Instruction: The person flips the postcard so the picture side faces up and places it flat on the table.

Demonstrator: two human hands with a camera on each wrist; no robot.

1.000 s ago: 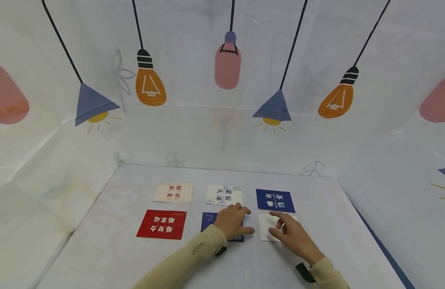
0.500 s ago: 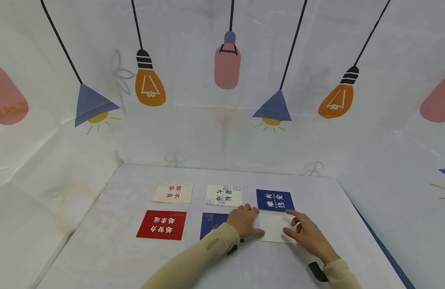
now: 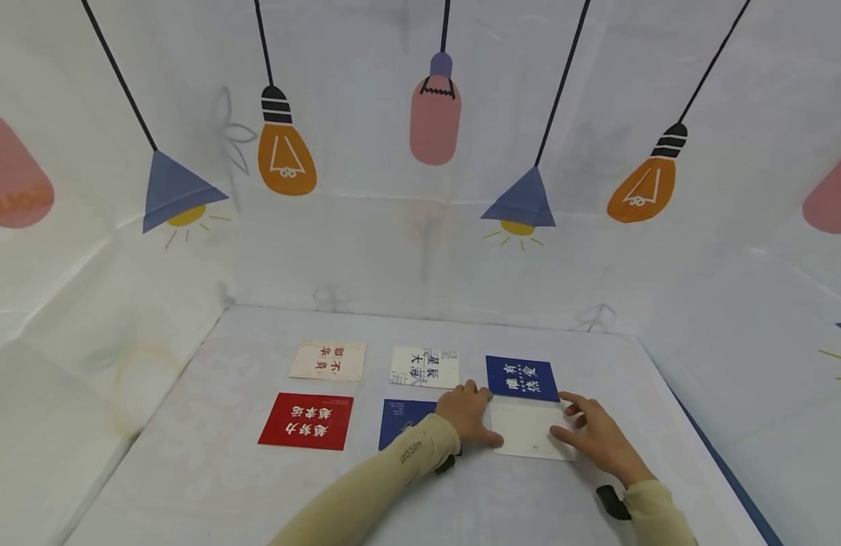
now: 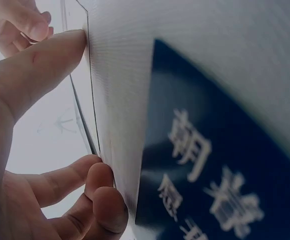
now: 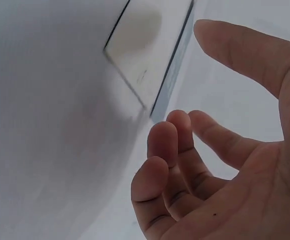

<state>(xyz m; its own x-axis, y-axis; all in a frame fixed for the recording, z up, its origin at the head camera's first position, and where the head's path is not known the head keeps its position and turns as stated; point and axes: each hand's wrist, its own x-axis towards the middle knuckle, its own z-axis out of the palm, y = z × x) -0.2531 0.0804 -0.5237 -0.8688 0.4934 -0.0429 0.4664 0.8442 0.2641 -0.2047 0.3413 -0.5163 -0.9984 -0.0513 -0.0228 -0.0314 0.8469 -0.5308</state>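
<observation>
A white card (image 3: 529, 431) lies on the table between my hands, plain apart from a small mark. My left hand (image 3: 466, 415) spreads at its left edge, thumb and fingertips right along that side. Partly under my left forearm is a dark blue card (image 3: 401, 422), its white characters large in the left wrist view. At the white card's right side, my right hand (image 3: 606, 438) has its thumb and fingers apart, with nothing between them. In the right wrist view these fingers (image 5: 162, 145) hover just off the card's edge. Another blue card (image 3: 522, 378) sits directly behind the white one.
A red card (image 3: 306, 422) lies front left, with a cream card (image 3: 328, 361) behind it. In the back middle is a white card with grey and black characters (image 3: 425, 368). White sheeting printed with lamps (image 3: 435, 121) walls the table (image 3: 188, 470) at back and sides.
My left hand has shifted right, off the front blue card to the white card's left edge. My right hand has moved right, from over the white card to its right edge.
</observation>
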